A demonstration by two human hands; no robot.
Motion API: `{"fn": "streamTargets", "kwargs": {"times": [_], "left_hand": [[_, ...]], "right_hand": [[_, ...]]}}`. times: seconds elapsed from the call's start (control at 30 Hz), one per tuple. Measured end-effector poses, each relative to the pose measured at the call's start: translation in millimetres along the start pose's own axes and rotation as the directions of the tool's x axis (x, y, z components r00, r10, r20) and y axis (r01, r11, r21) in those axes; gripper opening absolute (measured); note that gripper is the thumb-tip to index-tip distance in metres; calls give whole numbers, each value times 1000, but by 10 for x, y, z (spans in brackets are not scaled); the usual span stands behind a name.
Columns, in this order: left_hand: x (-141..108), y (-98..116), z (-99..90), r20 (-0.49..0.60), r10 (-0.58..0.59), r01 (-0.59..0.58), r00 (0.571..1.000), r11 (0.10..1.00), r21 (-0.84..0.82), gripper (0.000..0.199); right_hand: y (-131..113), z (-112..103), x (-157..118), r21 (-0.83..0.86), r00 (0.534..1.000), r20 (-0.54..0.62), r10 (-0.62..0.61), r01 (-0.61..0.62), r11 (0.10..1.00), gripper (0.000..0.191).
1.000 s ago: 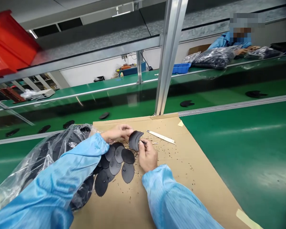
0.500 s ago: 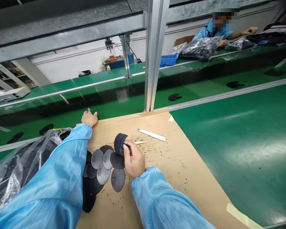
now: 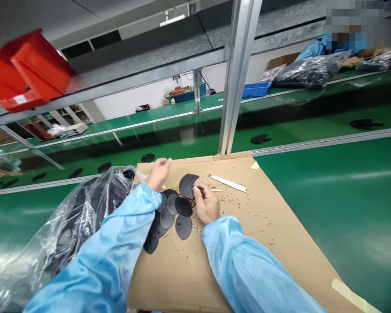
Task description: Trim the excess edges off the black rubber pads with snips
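Observation:
My right hand [image 3: 208,204] pinches a small fan of thin black discs [image 3: 187,184] between thumb and fingers, just above the cardboard. Beneath and to the left of it, several dark grey and black oval discs [image 3: 183,227] lie overlapping. My left hand [image 3: 159,172] hovers over the cardboard's far edge, fingers bent and slightly apart, with nothing visible in them. Just past its fingertips, a black disc [image 3: 147,158] rests on the green belt. Partly behind my right hand lies a small thin tool [image 3: 216,190]. A white flat strip [image 3: 227,183] lies to its right.
Cardboard [image 3: 263,252] strewn with dark crumbs covers the bench. A clear plastic bag [image 3: 84,221] of black pieces stands left. More black pieces [image 3: 104,167] dot the belt. A metal post [image 3: 237,78] rises ahead; a red bin [image 3: 29,69] sits upper left. A person works far right.
My left hand has drawn back from the belt toward the discs, and a black disc now shows beyond it. The right hand keeps holding its fanned discs. The view has turned left.

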State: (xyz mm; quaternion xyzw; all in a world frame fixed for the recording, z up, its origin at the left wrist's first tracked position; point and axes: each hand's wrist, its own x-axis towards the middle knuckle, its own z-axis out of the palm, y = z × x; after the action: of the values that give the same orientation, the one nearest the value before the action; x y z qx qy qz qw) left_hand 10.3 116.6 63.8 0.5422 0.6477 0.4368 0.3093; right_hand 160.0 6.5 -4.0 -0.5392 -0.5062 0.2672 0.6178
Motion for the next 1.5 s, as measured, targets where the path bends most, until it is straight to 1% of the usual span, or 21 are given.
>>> {"fn": "streamTargets", "kwargs": {"times": [0.07,0.1,0.13,0.2,0.27,0.33,0.4,0.43,0.5,0.57,0.63,0.8,0.9,0.97,1.07,1.17,1.37,1.5], "left_hand": [[-410,14,71,57,-28,33,998,995,-97,29],[-598,5,94,95,-67,87,993,971,-225,30],[-766,-13,108,138,-94,136,986,931,-338,33],[-1017,-71,109,242,-122,237,963,812,-533,44],[-1143,-147,87,286,-116,283,951,701,-655,50],[-1162,-224,55,240,-112,257,964,615,-745,50],[-1119,-289,28,161,-119,201,980,568,-798,48],[-1090,-315,18,137,-121,181,983,558,-810,47],[-1041,-352,9,114,-133,169,985,553,-816,48],[-1017,-378,12,109,-163,182,980,550,-815,48],[-1014,-399,19,116,-202,210,972,538,-816,46],[-1016,-436,15,165,-257,269,952,449,-852,37],[-1005,-435,-5,195,-286,299,938,385,-873,34],[-999,-423,-22,232,-307,335,923,343,-878,32],[-999,-402,-43,288,-308,381,907,302,-874,30],[-1004,-390,-54,309,-301,396,902,293,-870,29],[-1014,-380,-59,324,-292,408,900,298,-863,31],[-1018,-372,-61,327,-290,410,899,297,-862,29]], "right_hand": [[0,-4,7,53,1000,17,3,-4,999,33],[-4,-7,3,74,1000,31,-5,2,997,34],[-11,-10,-7,87,998,53,-21,16,996,34],[-31,-24,-32,66,990,124,-68,60,996,32],[-42,-51,-47,-28,971,198,-136,145,989,32],[-29,-93,-34,-188,947,232,-222,268,945,37],[11,-143,4,-391,928,258,-268,354,849,45],[39,-167,26,-490,926,278,-256,366,791,47],[98,-204,63,-635,927,335,-171,356,685,42],[156,-224,80,-688,910,402,-97,370,624,36],[207,-230,82,-690,894,441,-82,396,605,32],[258,-236,101,-673,899,420,-121,398,623,31],[161,-239,106,-605,885,398,-242,451,656,33],[53,-234,88,-523,861,388,-329,499,691,35],[-85,-220,40,-406,820,414,-396,555,726,35],[-139,-212,5,-363,784,434,-443,603,710,34],[-122,-225,4,-347,766,437,-472,628,697,33],[-112,-234,8,-325,747,444,-495,649,688,32]]}}
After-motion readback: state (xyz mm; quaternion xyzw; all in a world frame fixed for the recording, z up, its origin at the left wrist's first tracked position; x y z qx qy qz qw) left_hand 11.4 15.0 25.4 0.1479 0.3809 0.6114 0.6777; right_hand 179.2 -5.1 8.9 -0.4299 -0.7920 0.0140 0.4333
